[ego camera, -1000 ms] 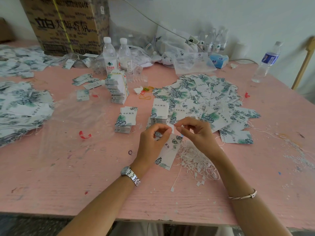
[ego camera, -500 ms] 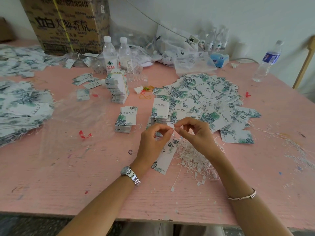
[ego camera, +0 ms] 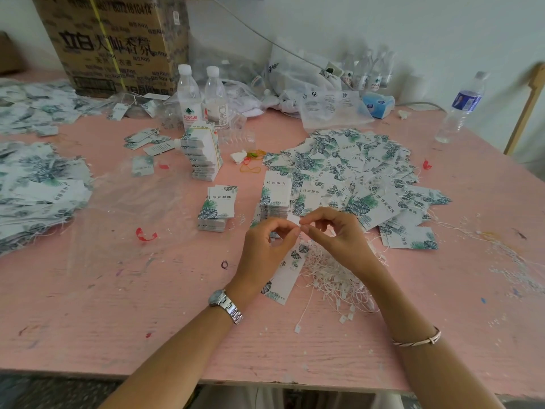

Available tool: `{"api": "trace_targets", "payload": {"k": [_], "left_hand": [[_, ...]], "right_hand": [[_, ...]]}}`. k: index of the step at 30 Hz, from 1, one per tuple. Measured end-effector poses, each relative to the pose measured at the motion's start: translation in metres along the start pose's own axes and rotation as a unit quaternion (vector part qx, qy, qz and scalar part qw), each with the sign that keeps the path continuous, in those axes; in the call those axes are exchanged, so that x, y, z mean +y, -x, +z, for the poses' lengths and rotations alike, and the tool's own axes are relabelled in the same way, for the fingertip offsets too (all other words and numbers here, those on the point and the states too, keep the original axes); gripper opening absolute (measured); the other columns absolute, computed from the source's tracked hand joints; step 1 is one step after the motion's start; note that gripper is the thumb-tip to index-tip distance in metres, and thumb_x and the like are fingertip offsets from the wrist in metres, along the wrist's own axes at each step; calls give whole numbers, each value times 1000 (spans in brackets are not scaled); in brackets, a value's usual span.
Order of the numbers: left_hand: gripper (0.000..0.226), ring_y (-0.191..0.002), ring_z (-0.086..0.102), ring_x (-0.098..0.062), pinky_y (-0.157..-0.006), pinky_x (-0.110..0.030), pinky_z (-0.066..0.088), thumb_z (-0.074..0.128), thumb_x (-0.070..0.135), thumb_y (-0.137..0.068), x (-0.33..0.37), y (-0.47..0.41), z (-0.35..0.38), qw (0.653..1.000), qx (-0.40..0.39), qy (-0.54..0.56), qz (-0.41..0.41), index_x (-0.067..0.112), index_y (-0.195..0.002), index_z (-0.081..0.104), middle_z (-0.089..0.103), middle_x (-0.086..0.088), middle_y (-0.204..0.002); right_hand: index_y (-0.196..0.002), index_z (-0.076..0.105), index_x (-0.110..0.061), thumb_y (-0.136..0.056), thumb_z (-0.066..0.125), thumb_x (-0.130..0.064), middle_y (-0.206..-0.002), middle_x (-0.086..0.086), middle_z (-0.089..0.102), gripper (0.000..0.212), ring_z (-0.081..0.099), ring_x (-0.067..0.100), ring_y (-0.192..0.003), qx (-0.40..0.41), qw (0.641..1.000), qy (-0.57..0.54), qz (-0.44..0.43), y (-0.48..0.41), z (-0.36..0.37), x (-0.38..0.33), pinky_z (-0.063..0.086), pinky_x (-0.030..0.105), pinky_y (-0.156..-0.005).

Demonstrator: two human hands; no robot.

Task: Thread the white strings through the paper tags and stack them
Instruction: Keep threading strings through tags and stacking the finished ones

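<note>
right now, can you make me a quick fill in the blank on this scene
1. The left hand wears a silver ____ on its wrist.
2. The tag, pinched by the left hand and the right hand, hangs over a heap of white ____.
3. The table is ____ in colour.
4. Behind the two capped bottles stands a cardboard ____.

Missing words: watch; strings; pink; box.

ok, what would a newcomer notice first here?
The two hands at table centre stand out first: the left hand and right hand pinch the top of a paper tag together, beside a tangle of white strings. Behind them a wide heap of leaf-print tags spreads across the pink table, with neat stacks to its left.
</note>
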State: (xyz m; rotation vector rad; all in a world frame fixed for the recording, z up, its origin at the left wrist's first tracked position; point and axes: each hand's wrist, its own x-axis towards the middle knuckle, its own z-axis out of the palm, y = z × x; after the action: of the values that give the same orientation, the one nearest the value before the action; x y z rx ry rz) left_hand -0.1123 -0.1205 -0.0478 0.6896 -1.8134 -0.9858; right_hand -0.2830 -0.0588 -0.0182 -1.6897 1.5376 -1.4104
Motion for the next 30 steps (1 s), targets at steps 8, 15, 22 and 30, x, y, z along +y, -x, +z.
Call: {"api": "trace_targets", "payload": {"k": [8,15,22,30], "left_hand": [[3,-83,61,-2,-74,-8,41,72,18,-92,1,1,1,999,-15,-28,16,16,-91,71,68,10,-87],[8,-81,60,-5,-75,-8,41,73,13,-91,4,3,1,994,-30,-79,64,6,-90,68,67,-1,-87],[10,-80,60,-14,-75,-26,50,72,13,-90,5,5,-1,990,-4,-106,96,5,-87,68,65,-1,-84],[9,-79,60,-15,-74,-36,52,72,12,-91,5,5,0,990,3,-104,93,5,-86,69,65,1,-83]], "right_hand": [[-92,77,-11,-86,75,-11,-86,15,73,6,58,37,-73,0,999,-49,20,0,1,-1,47,41,-72],[-90,70,9,-85,71,0,-81,23,70,11,64,26,-74,-39,990,-118,73,-1,0,-3,53,33,-74],[-87,70,9,-85,68,7,-78,16,70,4,65,19,-71,-35,981,-164,100,0,7,-3,52,24,-73],[-83,73,-2,-86,68,6,-75,7,73,10,68,14,-70,-31,979,-172,102,0,9,-4,52,20,-70]]}}
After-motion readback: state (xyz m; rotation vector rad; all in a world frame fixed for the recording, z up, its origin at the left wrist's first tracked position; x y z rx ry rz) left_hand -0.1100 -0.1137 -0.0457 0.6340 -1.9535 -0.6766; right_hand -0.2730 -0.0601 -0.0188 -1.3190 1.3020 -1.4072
